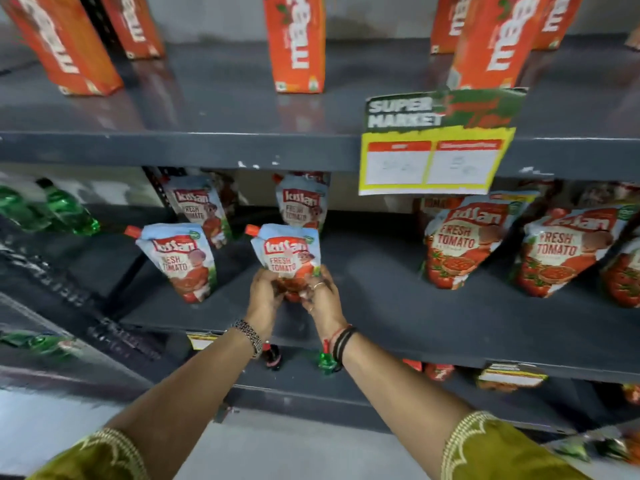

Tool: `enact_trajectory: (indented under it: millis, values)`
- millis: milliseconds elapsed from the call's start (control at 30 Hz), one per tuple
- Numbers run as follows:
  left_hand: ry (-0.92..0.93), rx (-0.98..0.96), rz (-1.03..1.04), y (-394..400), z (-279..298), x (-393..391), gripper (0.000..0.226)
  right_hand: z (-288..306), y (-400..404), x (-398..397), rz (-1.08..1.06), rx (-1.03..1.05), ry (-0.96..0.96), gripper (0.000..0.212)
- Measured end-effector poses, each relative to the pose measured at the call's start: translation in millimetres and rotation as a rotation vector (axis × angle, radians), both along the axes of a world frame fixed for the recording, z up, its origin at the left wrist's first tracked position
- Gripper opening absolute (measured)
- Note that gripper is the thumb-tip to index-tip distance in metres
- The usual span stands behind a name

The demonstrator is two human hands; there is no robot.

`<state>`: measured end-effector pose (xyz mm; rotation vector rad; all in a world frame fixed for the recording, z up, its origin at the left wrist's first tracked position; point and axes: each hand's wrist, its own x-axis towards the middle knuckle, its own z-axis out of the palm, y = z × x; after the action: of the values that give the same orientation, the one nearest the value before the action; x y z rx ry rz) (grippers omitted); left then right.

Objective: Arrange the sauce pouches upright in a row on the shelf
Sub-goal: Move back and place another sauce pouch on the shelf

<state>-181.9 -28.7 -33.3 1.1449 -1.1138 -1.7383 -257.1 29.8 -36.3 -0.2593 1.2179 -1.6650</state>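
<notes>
A tomato sauce pouch [284, 252] with a red spout stands upright near the front of the dark middle shelf [398, 317]. My left hand [266, 289] and my right hand [320, 289] grip its base from both sides. Another pouch [181, 259] stands to its left. Two more pouches stand behind, one at the back left [197, 206] and one at the back centre [302, 204]. To the right stand larger tomato pouches [457, 244] [561, 252].
Orange cartons [296, 43] stand on the upper shelf, where a yellow and green price tag [433, 147] hangs over the edge. Green bottles [65, 209] lie at the left. Bottles and pouches sit on the lower shelf [325, 362].
</notes>
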Motion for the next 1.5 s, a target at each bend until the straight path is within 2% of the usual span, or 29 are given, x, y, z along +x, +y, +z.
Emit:
enact_trajectory:
  millis: [233, 433, 533, 600, 667, 767, 867, 967, 1033, 1100, 1167, 1267, 1500]
  values:
    - [0.120, -0.033, -0.109, -26.7, -2.8, -7.5, 0.021, 6.2, -32.7, -1.3, -0.163, -0.011, -0.032, 0.041]
    - [0.120, -0.050, -0.119, -35.7, -4.1, -14.8, 0.037, 8.9, -45.7, -9.3, -0.207, 0.040, -0.002, 0.043]
    - [0.121, -0.003, -0.099, -34.9, -8.4, -11.1, 0.039, 2.9, -43.8, -3.8, -0.209, 0.092, 0.057, 0.031]
    - [0.091, 0.069, -0.046, -34.0, -12.7, -3.6, 0.048, -9.0, -44.3, 3.8, -0.248, 0.190, 0.158, 0.020]
    - [0.022, 0.088, 0.056, -29.8, -16.7, 11.2, 0.044, -19.1, -43.0, 16.4, -0.277, 0.285, 0.276, 0.019]
    - [-0.095, -0.045, 0.208, -23.7, -28.4, 43.3, 0.032, -21.0, -42.8, 45.1, -0.184, 0.299, 0.380, 0.034]
    - [-0.246, -0.119, 0.410, -22.5, -30.9, 79.8, 0.030, -19.2, -58.6, 75.9, -0.050, 0.231, 0.310, 0.047]
    - [-0.272, -0.113, 0.526, -41.7, -25.8, 113.6, 0.041, -9.1, -78.5, 109.0, 0.097, 0.158, 0.152, 0.054]
    - [-0.262, -0.035, 0.499, -60.4, -22.7, 128.7, 0.050, 1.4, -89.0, 124.7, 0.158, 0.102, 0.048, 0.059]
    - [-0.188, 0.060, 0.418, -77.6, -23.2, 141.4, 0.048, 10.5, -99.5, 138.0, 0.180, 0.051, -0.047, 0.062]
    - [-0.096, 0.095, 0.351, -85.8, -19.7, 147.2, 0.042, 16.3, -108.9, 147.9, 0.184, 0.027, -0.042, 0.058]
    - [-0.015, 0.087, 0.252, -95.4, -18.1, 148.0, 0.053, 20.7, -119.5, 153.9, 0.129, -0.006, 0.000, 0.042]
    - [0.082, 0.062, 0.160, -114.3, -10.4, 133.8, 0.052, 26.6, -141.4, 138.7, 0.102, 0.013, 0.031, 0.042]
